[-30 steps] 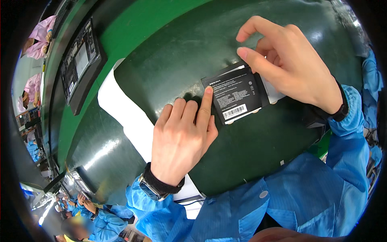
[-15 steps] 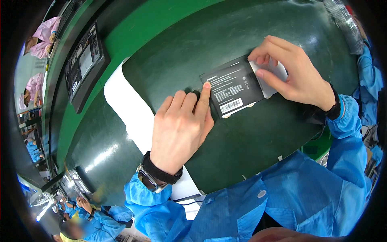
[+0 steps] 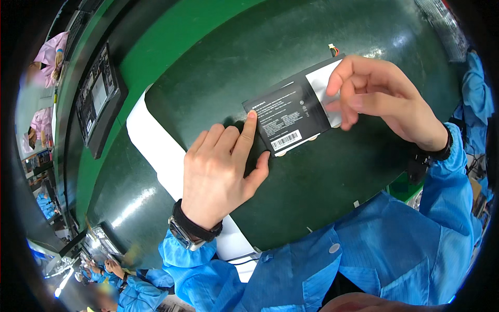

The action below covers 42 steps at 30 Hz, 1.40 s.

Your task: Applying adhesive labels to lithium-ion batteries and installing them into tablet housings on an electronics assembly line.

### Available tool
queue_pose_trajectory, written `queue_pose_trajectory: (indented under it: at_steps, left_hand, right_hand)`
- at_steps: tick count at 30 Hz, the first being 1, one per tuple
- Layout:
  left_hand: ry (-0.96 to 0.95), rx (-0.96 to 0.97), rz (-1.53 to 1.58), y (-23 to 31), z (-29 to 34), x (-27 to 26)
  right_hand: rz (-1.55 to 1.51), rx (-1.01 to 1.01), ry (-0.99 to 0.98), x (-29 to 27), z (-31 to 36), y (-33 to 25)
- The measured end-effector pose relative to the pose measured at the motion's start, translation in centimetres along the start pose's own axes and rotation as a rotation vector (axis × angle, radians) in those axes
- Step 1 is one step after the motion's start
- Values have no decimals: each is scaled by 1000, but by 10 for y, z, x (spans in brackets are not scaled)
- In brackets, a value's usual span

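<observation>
A flat black battery pack with a printed label and a barcode lies tilted on the dark green work surface. Its right-hand part is a pale white-grey panel. From its far edge sticks a small white connector on coloured wires. My left hand rests the index fingertip on the pack's left edge, with the thumb beside the near left corner and the other fingers loosely bent. My right hand hovers over the pale panel, fingers bent and apart, slightly blurred. Nothing shows in it, and it partly hides the panel.
A long white paper strip runs beneath my left forearm. An opened electronic device with exposed inner parts stands on the far left, beyond the green edge. Clear plastic packaging lies at the far right. Other people sit along the left side.
My right hand has come off the pale panel, moving right and lifting, which uncovers more of it and the connector. Pack and left hand appear slightly farther left in view.
</observation>
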<state>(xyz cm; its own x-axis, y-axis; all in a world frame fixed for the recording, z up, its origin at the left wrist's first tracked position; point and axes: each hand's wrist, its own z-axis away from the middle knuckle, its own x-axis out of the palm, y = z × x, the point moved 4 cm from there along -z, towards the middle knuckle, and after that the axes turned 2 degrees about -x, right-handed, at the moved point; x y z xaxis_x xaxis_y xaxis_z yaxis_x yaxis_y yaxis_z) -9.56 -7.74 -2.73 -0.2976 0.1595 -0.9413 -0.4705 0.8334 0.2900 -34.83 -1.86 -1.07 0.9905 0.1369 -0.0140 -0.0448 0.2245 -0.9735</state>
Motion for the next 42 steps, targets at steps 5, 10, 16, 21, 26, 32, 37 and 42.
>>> queue_pose_trajectory:
  at_steps: [5, 10, 16, 21, 26, 32, 37, 42]
  left_hand:
    - [-44, -37, 63, 1, -1, -1]
    - [-58, -20, 74, 0, -5, -5]
    - [-62, -6, 83, -2, -10, -7]
    - [-83, -48, 161, -8, -17, -10]
    - [-12, -43, 281, -7, -37, -14]
    - [40, -74, 296, 5, -73, 4]
    - [13, -86, 281, 8, -81, 16]
    - [31, -82, 258, 14, -86, 17]
  right_hand:
    - [-159, 87, -84, 9, 0, 0]
    - [-95, 22, -87, 8, 0, 10]
    - [-118, -21, 6, -1, 0, 14]
    - [-35, 5, 21, -4, -13, 1]
    - [-81, 4, -43, -10, -31, 2]
    - [-114, -13, -84, -16, -37, 0]
    - [-163, 6, -99, -20, -40, 3]
    - [-173, 6, -114, -26, -40, 4]
